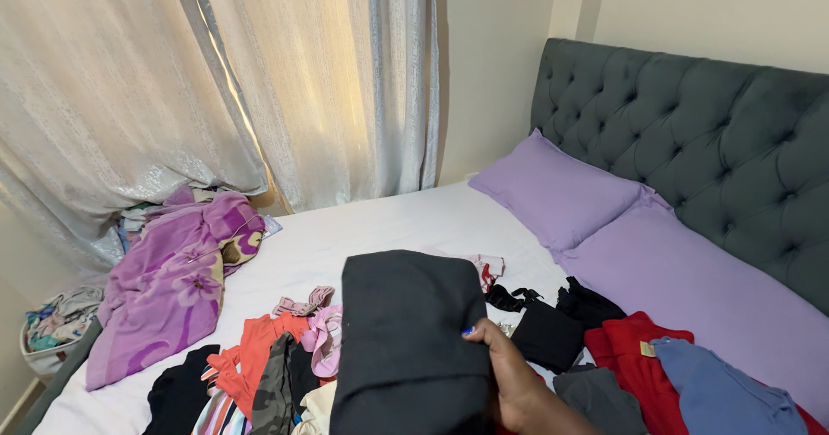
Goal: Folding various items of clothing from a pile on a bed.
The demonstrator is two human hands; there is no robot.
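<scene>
R hand (518, 383) pinches the right edge of a folded dark grey garment (406, 340), thumb on front, fingers wrapped behind, closed tight on the cloth; garment is held up over the white bed sheet (380, 223), just above the clothes pile. L hand not in view, can't tell its grip. Garment looks soft, floppy, light-to-mid weight, matte knit or fleece, not slippery; likely droops if held by one edge, so best taken at the folded edge or w/ support under the middle. Left of the garment: orange top (259, 353), pink piece (324, 336), camo and striped bits. Right of it: black items (553, 331), red garment (635, 357), blue one (717, 392). Further left, purple floral blanket (168, 284), crumpled. Behind-right, lilac pillow (557, 193), smooth, against tufted grey headboard (708, 133).
</scene>
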